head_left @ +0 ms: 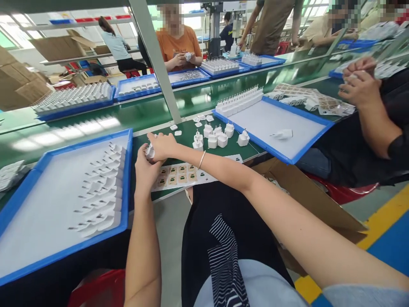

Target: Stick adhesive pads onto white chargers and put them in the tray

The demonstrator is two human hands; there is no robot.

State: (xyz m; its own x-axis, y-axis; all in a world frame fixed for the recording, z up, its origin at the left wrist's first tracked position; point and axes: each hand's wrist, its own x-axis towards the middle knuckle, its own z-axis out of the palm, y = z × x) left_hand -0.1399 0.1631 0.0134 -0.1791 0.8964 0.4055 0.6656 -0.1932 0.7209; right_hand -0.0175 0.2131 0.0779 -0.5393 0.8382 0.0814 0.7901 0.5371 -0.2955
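White plug piece (pixel 149 152), smooth and hard-looking, is pinched over a green workbench (pixel 187 131) between the curled left hand (pixel 146 169) and right hand (pixel 163 147), whose fingers partly hide it. Boxy pronged plugs (pixel 212 140) stand nearby, between blue-rimmed trays (pixel 47 204). The braceleted right forearm (pixel 223 169) slants across, partly blocking a sheet of tan squares (pixel 182 178).

My plug (pixel 149 152): smooth plastic, it seems
Pins (pixel 74 228) at my left: metallic, with some shine
Tray rim (pixel 129 170): plastic, a little glossy
Green belt (pixel 147 115): smooth and glossy, giving back light
Box (pixel 303 204): matt cardboard
My sash (pixel 223 256): matt cloth
My bracelet (pixel 201 160): smooth
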